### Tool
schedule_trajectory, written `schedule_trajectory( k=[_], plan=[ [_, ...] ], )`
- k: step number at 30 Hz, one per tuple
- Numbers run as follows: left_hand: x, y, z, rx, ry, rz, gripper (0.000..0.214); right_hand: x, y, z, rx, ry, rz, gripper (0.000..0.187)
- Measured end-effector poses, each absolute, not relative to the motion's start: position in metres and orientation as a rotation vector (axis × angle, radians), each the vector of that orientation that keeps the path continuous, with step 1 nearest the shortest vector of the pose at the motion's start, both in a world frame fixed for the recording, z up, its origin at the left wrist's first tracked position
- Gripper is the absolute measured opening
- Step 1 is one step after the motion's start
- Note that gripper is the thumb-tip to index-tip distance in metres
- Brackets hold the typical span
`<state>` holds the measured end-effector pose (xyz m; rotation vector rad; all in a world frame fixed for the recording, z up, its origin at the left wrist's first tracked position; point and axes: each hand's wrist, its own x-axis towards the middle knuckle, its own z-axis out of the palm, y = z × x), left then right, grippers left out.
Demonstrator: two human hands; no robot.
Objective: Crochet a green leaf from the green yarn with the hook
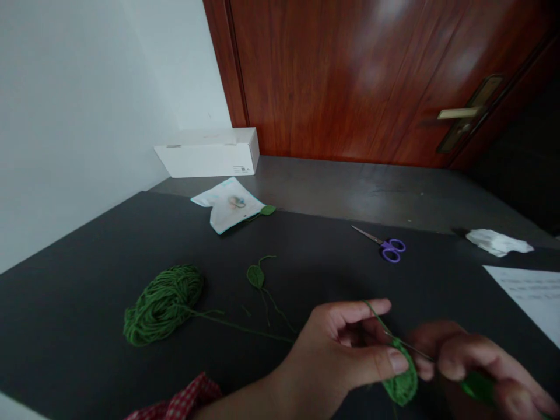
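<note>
My left hand (pixel 350 347) pinches a small green crocheted piece (pixel 401 385) between thumb and fingers, with green yarn running over its forefinger. My right hand (pixel 479 367) grips a crochet hook (pixel 464 376) with a green handle; its thin metal tip reaches into the piece. The yarn strand trails left across the dark table to a loose green yarn skein (pixel 163 303). A finished green crocheted leaf (pixel 256 276) with a tail lies beyond my left hand.
Purple-handled scissors (pixel 387 246) lie at centre right. A plastic packet (pixel 230 204) with another green leaf (pixel 267 210) beside it sits further back, before a white box (pixel 210 153). Crumpled white tissue (pixel 499 241) and a printed sheet (pixel 531 291) lie right. A wooden door (pixel 371 76) stands behind.
</note>
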<state>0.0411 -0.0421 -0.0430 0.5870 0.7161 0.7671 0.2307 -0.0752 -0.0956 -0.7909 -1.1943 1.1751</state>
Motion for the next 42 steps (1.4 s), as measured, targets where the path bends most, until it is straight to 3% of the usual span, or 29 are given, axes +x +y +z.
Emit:
schedule_trajectory(
  k=[5,16,24,34,42],
  plan=[
    [0.039,-0.037,-0.043,0.606,0.755,0.777,0.067,0.240,-0.068,-0.097,-0.785,-1.341,1.144,0.026],
    [0.036,-0.033,-0.043,0.688,0.787,0.715,0.073,0.224,-0.066,-0.081,-0.760,-0.799,1.717,0.034],
    [0.035,-0.033,-0.042,0.677,0.775,0.678,0.076,0.215,-0.063,-0.073,-0.759,-0.714,1.761,0.032],
    [0.035,-0.033,-0.046,0.673,0.722,0.520,0.073,0.224,-0.059,-0.069,-0.839,-0.761,1.831,0.050],
    [0.034,-0.032,-0.047,0.695,0.635,0.409,0.067,0.231,-0.056,-0.066,-0.840,-0.889,1.771,0.052]
  ],
)
